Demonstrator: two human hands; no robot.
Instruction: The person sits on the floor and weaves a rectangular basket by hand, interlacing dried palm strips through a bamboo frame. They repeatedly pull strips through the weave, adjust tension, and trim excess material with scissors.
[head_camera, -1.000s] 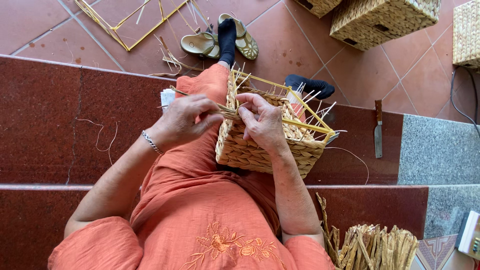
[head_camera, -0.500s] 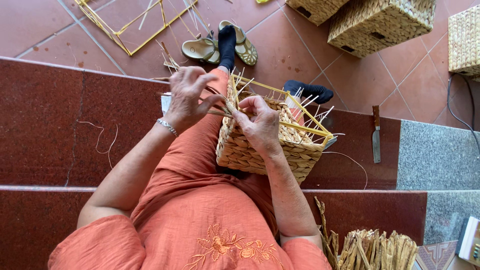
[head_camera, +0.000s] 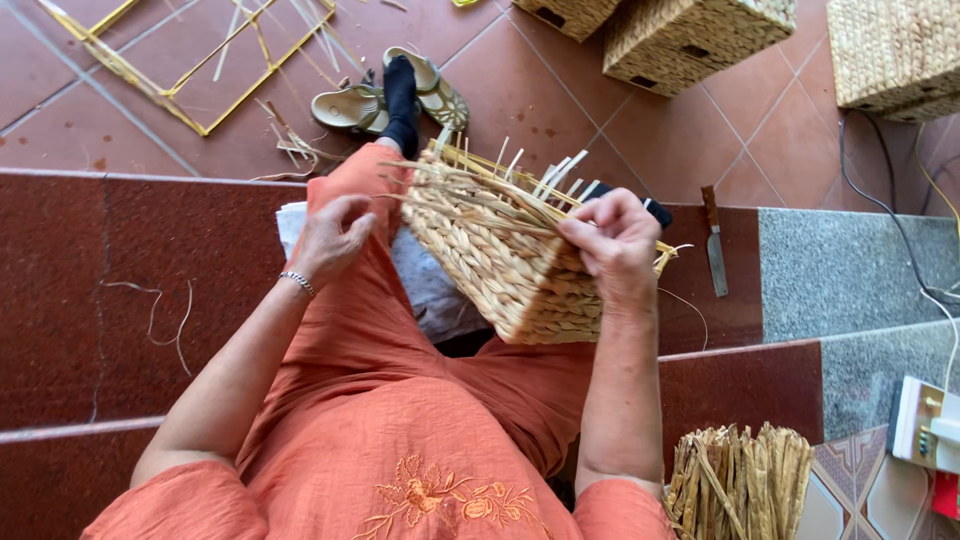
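- While the person sits on the dark red stone step, a half-woven rectangular basket of pale straw over a yellow wire frame lies tilted on the lap, its open top turned away toward the tiled floor.
- Half a second ago the basket stood more upright; it has since been tipped onto its side, so a woven wall now faces up.
- The right hand is clamped on the basket's near upper rim, fingers curled over the loose strand ends there.
- The left hand has come off the weave and now sits just beside the basket's left wall, fingers pinched together on what looks like a thin straw strand; I cannot tell for sure.
- By my reading, the turn brings a fresh side round for weaving.
- A knife with a brown handle lies on the step to the right, and a bundle of dried straw stands near the right knee.
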